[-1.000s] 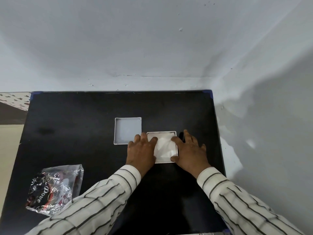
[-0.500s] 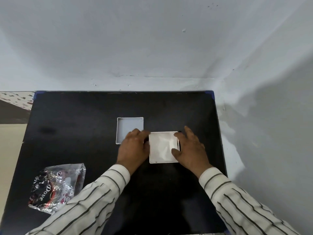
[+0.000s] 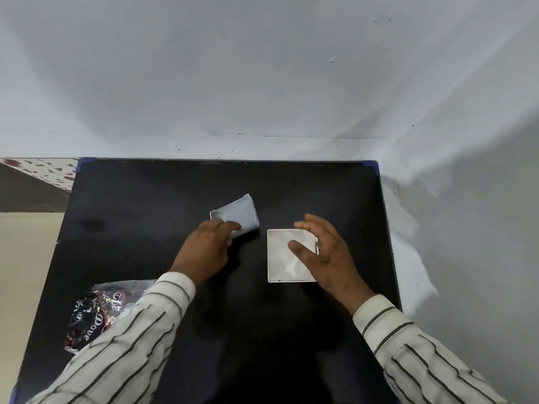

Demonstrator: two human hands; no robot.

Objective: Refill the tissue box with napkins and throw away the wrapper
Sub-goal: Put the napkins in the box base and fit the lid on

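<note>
A white square tissue box (image 3: 284, 266) sits on the black table (image 3: 145, 199), open on top, with white napkins showing inside. My right hand (image 3: 323, 255) hovers over its right side, fingers spread, holding nothing. My left hand (image 3: 207, 246) grips the white box lid (image 3: 237, 214), which is tilted up off the table to the left of the box. A crumpled shiny wrapper (image 3: 93, 313) with dark print lies at the table's near left, partly hidden by my left sleeve.
White walls close in behind the table and along its right side. A patterned floor strip shows past the table's far left corner, and a beige floor lies along the left edge.
My left hand moved from the box to the lid and tilted it up off the table. My right hand lifted off the box and opened.
</note>
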